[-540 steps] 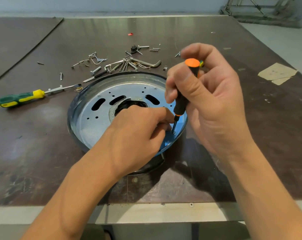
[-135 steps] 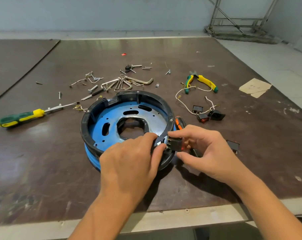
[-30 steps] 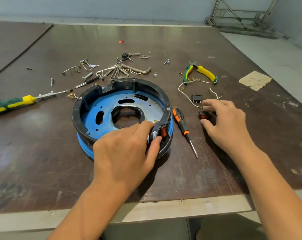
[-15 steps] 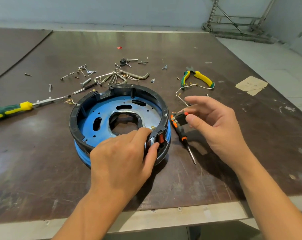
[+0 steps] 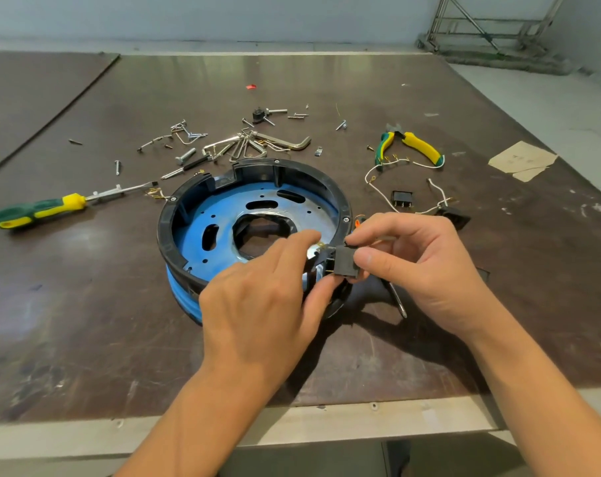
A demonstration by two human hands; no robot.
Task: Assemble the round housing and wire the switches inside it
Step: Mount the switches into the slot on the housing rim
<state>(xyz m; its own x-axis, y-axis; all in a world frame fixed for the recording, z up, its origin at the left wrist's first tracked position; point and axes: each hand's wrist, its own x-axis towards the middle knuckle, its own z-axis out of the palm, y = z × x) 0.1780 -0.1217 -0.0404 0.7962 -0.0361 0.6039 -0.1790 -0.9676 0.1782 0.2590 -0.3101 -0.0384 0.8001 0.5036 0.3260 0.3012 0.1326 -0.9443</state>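
The round housing [image 5: 165, 235] is lying flat on the dark, scuffed table [image 5: 85, 321], near its front edge, with the open side facing up. It is made up of a black plastic ring wall over a blue lower band. A blue metal plate [image 5: 202, 215] is being carried inside it, pierced by a large irregular central opening, several oblong slots and small round holes.

The near-right section of the ring wall is being pinched by the left hand [image 5: 268, 304]. The forefinger is being laid over the top of the wall toward the inside, and the thumb is being pressed against the outside.

A black, box-shaped switch [image 5: 345, 265] is being clamped between the thumb and forefinger of the right hand [image 5: 419, 266], just outside that same wall section. Its metal terminals are being pointed left, toward the wall. Whether they are touching the wall cannot be told.

The steel shaft of a small screwdriver [image 5: 397, 301] is lying on the table, partly covered by the right hand. To the right of the housing, a loose switch [image 5: 402, 199] and a second loose switch [image 5: 452, 215] are lying beside a thin white wire [image 5: 437, 191], with green-and-yellow pliers [image 5: 409, 146] behind them. Bright hex keys [image 5: 257, 146] and scattered screws are lying behind the housing. A large screwdriver [image 5: 37, 210] is lying to the left, with its blade pointing toward the housing.
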